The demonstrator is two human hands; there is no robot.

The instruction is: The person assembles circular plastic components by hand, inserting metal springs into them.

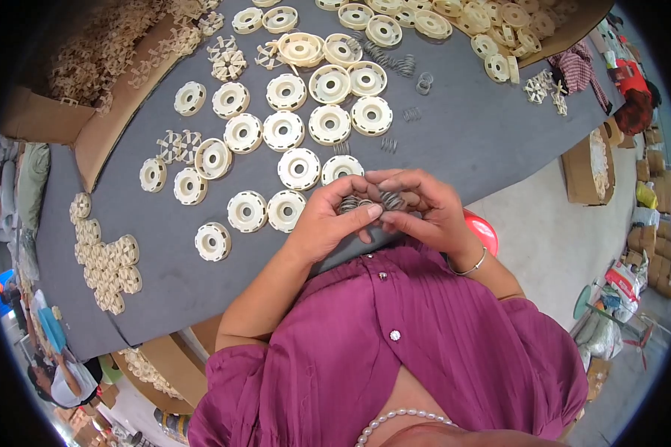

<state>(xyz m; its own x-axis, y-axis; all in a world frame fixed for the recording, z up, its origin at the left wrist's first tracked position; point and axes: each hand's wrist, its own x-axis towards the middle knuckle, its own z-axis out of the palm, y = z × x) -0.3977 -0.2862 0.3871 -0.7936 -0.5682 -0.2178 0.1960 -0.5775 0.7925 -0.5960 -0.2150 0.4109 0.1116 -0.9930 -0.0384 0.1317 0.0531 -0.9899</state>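
Observation:
Close to my body, at the table's near edge, my left hand [322,217] and my right hand [434,207] meet around several metal coil springs [392,200]. Fingers of both hands curl around the springs and partly hide them. Just beyond my hands, cream plastic discs [300,170] with a centre hole and slotted rims lie in loose rows. One spring [341,148] lies between discs near my left hand. Other loose springs [388,145] lie farther off, with a cluster of springs [401,65] at the back.
On the grey table [462,141], star-shaped cream pieces [179,147] lie left of the discs. Stacked cream parts [104,261] stand at the left edge. A cardboard box [123,104] of small parts is at far left. A red stool [482,232] stands by my right arm; another person [73,384] is at lower left.

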